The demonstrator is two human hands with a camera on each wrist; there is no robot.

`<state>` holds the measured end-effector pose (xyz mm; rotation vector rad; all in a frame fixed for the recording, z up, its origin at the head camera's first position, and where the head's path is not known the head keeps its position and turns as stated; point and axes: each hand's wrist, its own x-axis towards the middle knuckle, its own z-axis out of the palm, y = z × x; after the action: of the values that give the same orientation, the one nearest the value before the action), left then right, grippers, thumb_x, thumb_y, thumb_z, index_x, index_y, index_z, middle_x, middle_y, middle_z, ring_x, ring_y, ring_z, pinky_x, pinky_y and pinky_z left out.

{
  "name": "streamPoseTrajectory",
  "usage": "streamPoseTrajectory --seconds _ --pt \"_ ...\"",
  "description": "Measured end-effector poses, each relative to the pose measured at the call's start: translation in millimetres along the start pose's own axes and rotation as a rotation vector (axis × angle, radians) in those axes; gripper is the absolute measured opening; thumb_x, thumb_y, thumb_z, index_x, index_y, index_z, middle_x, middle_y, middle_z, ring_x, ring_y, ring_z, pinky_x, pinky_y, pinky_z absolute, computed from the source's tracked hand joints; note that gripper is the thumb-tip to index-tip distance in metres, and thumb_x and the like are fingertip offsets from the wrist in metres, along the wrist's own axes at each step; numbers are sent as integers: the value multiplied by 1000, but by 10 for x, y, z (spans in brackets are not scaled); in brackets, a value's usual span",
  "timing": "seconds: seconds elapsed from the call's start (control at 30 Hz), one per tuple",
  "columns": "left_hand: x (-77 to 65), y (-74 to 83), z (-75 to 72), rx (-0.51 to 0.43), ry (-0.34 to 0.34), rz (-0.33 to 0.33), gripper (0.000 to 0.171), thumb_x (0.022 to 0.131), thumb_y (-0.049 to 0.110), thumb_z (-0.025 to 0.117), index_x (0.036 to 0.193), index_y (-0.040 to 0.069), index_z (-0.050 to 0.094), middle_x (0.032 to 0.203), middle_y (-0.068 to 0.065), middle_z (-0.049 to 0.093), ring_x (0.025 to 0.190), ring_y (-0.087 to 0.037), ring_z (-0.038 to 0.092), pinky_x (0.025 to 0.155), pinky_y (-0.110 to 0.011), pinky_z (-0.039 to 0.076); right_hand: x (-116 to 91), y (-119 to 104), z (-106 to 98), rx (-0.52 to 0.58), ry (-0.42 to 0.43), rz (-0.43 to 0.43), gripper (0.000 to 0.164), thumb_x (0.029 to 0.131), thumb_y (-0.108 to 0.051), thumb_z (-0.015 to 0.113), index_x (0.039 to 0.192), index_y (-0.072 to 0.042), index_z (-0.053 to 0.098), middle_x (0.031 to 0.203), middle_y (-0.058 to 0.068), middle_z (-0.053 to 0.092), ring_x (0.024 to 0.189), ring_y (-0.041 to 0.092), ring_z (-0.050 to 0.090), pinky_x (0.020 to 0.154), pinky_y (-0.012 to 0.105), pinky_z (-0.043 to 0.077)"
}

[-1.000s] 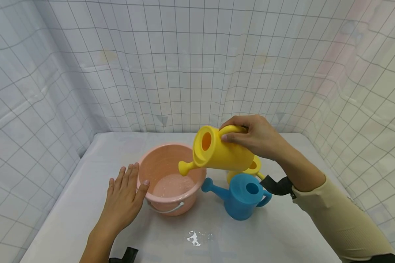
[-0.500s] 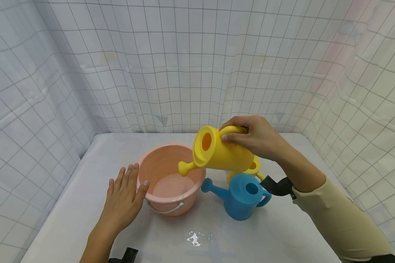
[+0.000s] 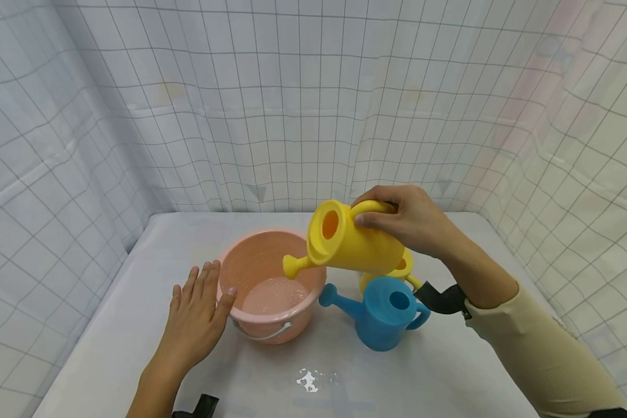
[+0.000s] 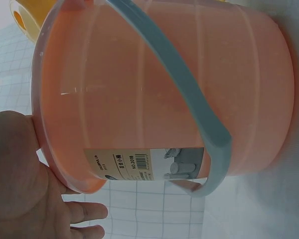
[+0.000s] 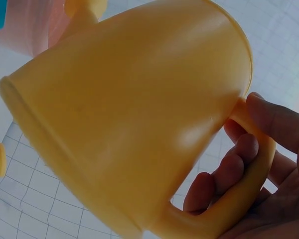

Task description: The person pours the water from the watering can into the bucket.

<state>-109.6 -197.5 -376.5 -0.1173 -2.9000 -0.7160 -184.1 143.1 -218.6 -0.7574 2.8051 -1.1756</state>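
My right hand [image 3: 410, 220] grips the handle of a yellow watering can [image 3: 363, 247], fingers curled through the loop, as the right wrist view shows. The can is tilted left, its spout over a pink bucket [image 3: 271, 316]. A little water lies on the bucket's bottom. My left hand [image 3: 195, 310] rests against the bucket's left rim with straight fingers; in the left wrist view the thumb and palm touch the rim [image 4: 40, 114]. A blue watering can [image 3: 384, 316] stands upright right of the bucket. Behind it, a second yellow watering can [image 3: 403, 264] is partly hidden by the held one.
A small puddle [image 3: 308, 380] lies on the white table [image 3: 428, 383] in front of the bucket. White checked curtains [image 3: 292, 116] enclose the table at the back and both sides. The bucket's grey handle [image 4: 189, 99] hangs down its near side.
Almost nothing differs. My right hand and the tilted can have shifted very slightly, and the left hand stays at the bucket's rim.
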Motion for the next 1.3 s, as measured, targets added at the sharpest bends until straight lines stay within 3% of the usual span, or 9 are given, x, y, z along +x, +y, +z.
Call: streamPoseTrajectory --seconds 0.37,1.3 --pt "10 -9 0 0 -2 4 69 100 50 28 153 11 5 158 -21 12 147 -39 -1 111 -67 -2 -31 69 9 43 46 6 22 88 -34 66 105 -21 68 97 -1 66 84 20 58 75 31 53" --pt "0 -3 -11 4 -9 -5 69 101 50 26 153 12 4 158 -21 12 147 -39 0 111 -67 0 -121 241 28 217 112 20 30 89 -36 64 112 -16 66 105 1 67 88 20 61 79 28 55"
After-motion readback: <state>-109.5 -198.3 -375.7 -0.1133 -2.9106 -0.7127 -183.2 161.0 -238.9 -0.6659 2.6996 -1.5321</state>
